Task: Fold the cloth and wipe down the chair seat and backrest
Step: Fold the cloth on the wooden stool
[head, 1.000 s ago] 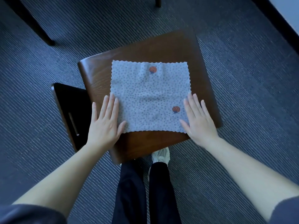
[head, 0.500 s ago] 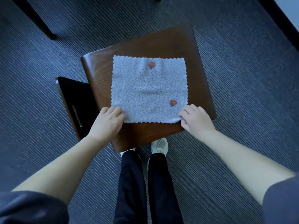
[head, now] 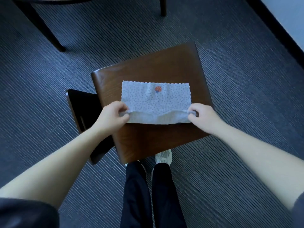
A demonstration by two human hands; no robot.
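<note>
Striped carpet, chair seat (head: 148,66) mid-frame: I am pinching the cloth (head: 154,99) by both near corners, left hand (head: 111,116) and right hand (head: 204,116), risking a skewed fold if either slips.

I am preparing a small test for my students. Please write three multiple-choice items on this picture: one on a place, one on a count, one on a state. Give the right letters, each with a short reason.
1. Where does the cloth lie?
A. on the seat
B. on a shelf
C. in a basket

2. How many red spots show on the cloth?
A. none
B. one
C. three

3. What do the left hand and the right hand do?
A. lie flat on the cloth
B. pinch its near corners, lifted
C. hang free of it

Answers:
1 A, the cloth is spread on the brown seat.
2 B, only one spot shows, near the far edge.
3 B, each hand pinches a near corner, raised off the seat.
</note>
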